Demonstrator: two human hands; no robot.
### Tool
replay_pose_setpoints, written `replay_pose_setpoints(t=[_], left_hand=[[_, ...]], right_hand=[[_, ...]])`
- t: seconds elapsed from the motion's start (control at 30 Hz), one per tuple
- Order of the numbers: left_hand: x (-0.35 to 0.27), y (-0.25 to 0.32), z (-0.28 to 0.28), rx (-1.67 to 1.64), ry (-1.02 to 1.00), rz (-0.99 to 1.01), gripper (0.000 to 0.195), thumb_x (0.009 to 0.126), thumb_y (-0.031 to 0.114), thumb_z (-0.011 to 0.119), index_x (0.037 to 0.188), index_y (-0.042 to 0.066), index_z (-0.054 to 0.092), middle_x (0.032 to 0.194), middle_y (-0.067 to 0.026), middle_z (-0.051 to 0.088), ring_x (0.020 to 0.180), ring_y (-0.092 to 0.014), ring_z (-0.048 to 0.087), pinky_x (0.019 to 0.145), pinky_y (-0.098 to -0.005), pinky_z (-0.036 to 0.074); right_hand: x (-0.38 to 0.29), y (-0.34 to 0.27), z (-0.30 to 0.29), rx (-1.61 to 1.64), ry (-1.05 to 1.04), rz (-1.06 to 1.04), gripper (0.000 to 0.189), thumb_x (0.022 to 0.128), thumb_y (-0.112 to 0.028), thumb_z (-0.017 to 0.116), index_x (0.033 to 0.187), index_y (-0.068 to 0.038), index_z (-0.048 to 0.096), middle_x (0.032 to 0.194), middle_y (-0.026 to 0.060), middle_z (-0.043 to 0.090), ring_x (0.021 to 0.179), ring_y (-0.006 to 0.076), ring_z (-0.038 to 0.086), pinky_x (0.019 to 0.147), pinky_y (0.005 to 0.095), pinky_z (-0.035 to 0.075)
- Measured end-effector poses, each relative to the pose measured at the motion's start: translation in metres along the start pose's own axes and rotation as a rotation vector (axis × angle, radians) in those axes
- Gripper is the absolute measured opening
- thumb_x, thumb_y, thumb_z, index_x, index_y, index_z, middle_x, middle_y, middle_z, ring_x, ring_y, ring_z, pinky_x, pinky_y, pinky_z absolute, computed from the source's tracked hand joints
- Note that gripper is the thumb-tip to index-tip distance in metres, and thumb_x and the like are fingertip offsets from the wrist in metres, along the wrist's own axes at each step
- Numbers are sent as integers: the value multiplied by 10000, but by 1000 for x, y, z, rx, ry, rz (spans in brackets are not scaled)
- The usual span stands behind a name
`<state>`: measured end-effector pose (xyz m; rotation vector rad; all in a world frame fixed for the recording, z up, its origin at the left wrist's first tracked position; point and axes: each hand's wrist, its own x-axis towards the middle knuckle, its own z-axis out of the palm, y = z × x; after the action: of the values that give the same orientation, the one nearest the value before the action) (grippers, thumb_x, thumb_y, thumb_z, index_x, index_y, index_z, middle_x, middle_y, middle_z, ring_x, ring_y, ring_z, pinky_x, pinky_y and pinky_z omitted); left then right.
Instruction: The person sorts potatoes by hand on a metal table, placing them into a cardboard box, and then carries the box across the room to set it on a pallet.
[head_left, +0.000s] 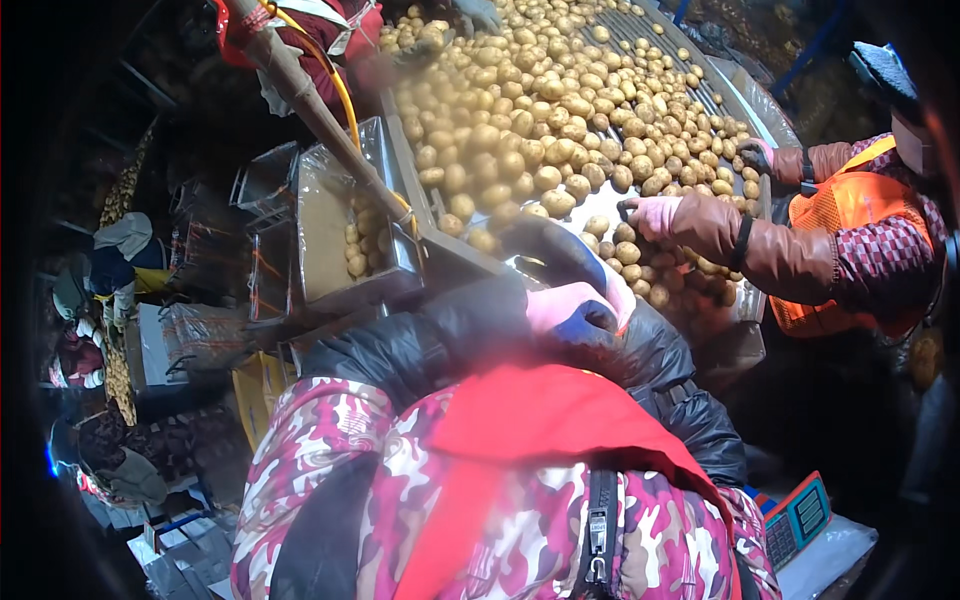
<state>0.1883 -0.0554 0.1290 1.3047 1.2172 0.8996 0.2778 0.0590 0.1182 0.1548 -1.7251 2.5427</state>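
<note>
My left hand (586, 319), in a pink and blue coated work glove, crosses in front of my chest. Its curled fingers grip the pink cuff (619, 291) of my right glove, at the wrist. Just beyond it, my right hand (553, 244) reaches over the near edge of the sorting table; blur hides its fingertips, and whether it holds anything is unclear. Dark padded sleeves (420, 334) cover both forearms. Many potatoes (559, 150) lie heaped on the sorting table (484, 262) before me, the closest beside my right hand.
A co-worker's gloved hand (651, 215) reaches among the potatoes from the right. Another person's hand (478, 13) is at the far side. A bamboo pole (300, 90) slants across the left, above a plastic-lined box (322, 255) holding some potatoes. A digital scale (799, 517) stands low right.
</note>
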Motion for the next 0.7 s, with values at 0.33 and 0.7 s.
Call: replay_pose_setpoints(t=[0.33, 0.7], left_hand=[[-13, 11, -17, 31, -53, 83, 220, 926, 177, 690, 798, -2, 710, 722, -74, 662, 706, -149, 634, 656, -343, 476], [-7, -20, -58, 396, -164, 584, 78, 846, 81, 702, 908, 42, 730, 831, -85, 701, 776, -182, 681, 688, -344, 505]], right_hand=[[29, 14, 8, 410, 203, 296, 504, 1062, -262, 561, 1504, -47, 450, 1443, 152, 534, 1380, 276, 515, 1140, 432, 442], [39, 59, -22, -254, 221, -11, 498, 1032, -215, 584, 1510, -113, 491, 1637, 155, 309, 1480, 296, 394, 1138, 442, 411]])
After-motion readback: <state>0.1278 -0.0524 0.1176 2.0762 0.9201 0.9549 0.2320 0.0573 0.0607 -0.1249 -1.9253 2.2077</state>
